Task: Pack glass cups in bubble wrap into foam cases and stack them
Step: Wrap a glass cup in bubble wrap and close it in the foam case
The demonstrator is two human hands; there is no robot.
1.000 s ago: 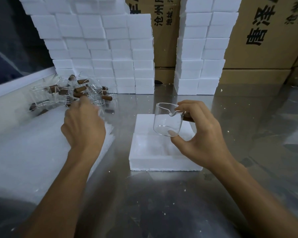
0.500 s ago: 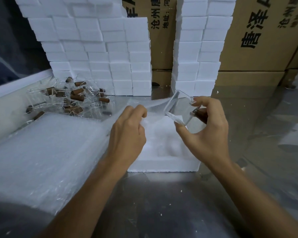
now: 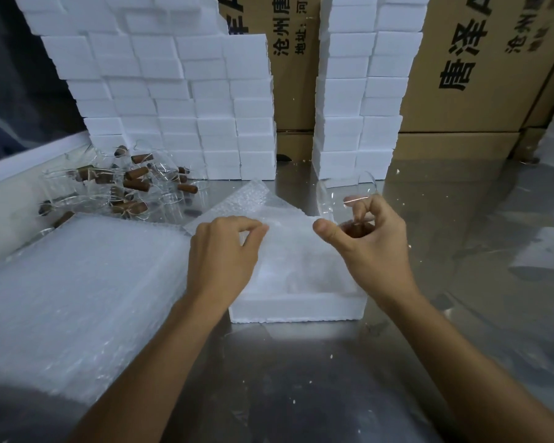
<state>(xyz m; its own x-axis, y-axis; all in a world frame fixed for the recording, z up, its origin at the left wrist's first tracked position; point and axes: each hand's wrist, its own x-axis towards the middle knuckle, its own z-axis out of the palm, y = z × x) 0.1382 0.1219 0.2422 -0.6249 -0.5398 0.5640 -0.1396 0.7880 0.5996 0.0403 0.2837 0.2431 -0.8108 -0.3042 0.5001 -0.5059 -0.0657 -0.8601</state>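
Foam stacks [image 3: 179, 100], loose cups [image 3: 131, 187] behind — bubble-wrap pile [image 3: 77, 282] leftward.

Both forearms reach forward; left hand [image 3: 223, 254] pinches with curled fingers, right hand [image 3: 370, 239] beside it, thumb out, fingers curled.

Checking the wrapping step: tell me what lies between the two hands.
In the head view, a sheet of bubble wrap spans from the left hand to the right hand, over the foam case. The right hand also holds a glass cup.
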